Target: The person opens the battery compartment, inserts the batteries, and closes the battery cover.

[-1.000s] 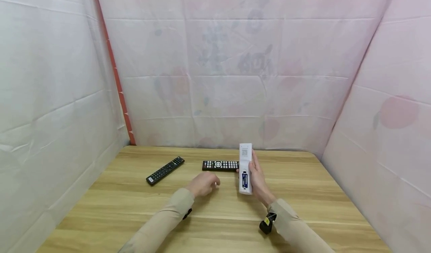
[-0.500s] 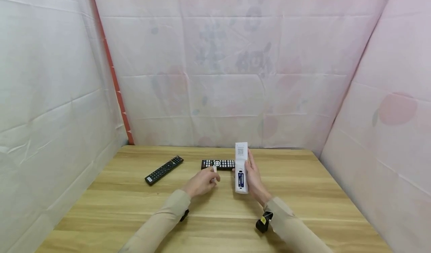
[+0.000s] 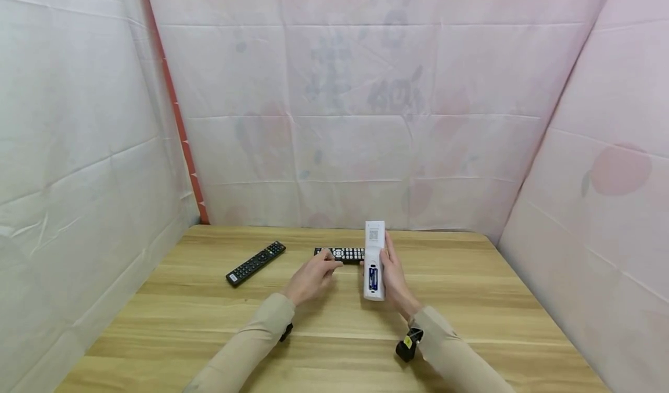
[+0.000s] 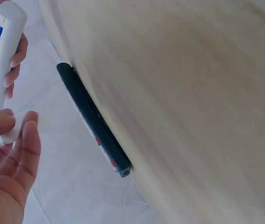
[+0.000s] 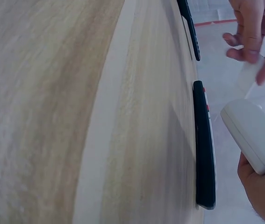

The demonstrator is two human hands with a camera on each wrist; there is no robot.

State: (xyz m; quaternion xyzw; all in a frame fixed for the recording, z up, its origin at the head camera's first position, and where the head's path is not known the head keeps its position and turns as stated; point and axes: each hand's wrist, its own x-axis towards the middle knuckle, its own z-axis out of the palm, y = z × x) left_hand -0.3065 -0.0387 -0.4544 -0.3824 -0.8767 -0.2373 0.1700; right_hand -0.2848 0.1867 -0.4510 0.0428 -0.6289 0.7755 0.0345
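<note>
My right hand [image 3: 395, 278] grips a white remote control [image 3: 374, 245] upright, its back toward me. Its battery compartment lies uncovered, with blue batteries [image 3: 373, 278] inside. To its left, my left hand [image 3: 308, 278] pinches a small white battery cover [image 5: 248, 77] between thumb and fingers, apart from the remote. In the left wrist view the cover [image 4: 11, 134] is partly hidden by the fingertips. Behind the hands a black remote control [image 3: 351, 254] with white buttons lies on the table, partly hidden by the white remote and the left fingers.
Another black remote control [image 3: 256, 263] lies slantwise at the left of the wooden table [image 3: 334, 358]. White printed sheets [image 3: 345, 149] enclose the table at the back and both sides. A black wrist camera [image 3: 409, 345] sits at the right cuff.
The white remote has shifted slightly left with my right hand. My left hand has moved a little forward and turned; the cover that showed upright half a second ago is now hidden in the head view.
</note>
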